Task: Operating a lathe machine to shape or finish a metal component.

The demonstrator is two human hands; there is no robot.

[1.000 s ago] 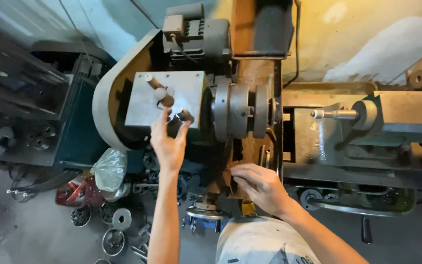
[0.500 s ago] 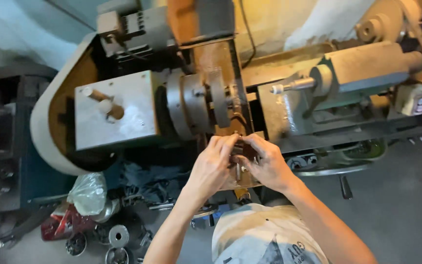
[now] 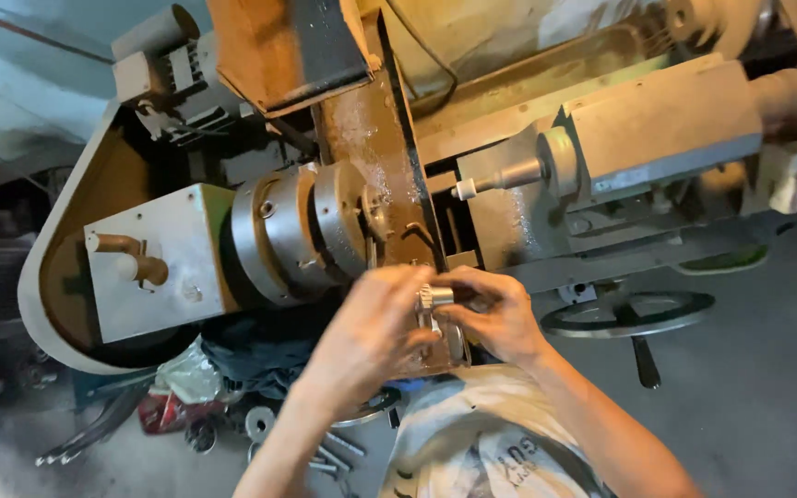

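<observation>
Grey concrete floor (image 3: 758, 406) runs under an old metal lathe (image 3: 601, 157), its round chuck (image 3: 302, 231) facing right toward the tailstock (image 3: 657, 129), with loose bolts and rings scattered on the floor at lower left (image 3: 325, 452). I see both hands meeting just in front of the rusty carriage (image 3: 380, 184), below the chuck. My left hand (image 3: 371, 337) curls around a small metal part (image 3: 435, 309) from the left, fingers pressed together on it; my right hand (image 3: 500, 314) pinches the same part from the right, thumb and fingertips closed on its upper end. The part looks like bare steel with a knurled or toothed round head, so I judge it stiff, dense for its size and possibly oily. The ridged head seems the surest place to grip. Its long axis appears to run roughly up and down, head uppermost, though the lower end is hidden by my fingers.
</observation>
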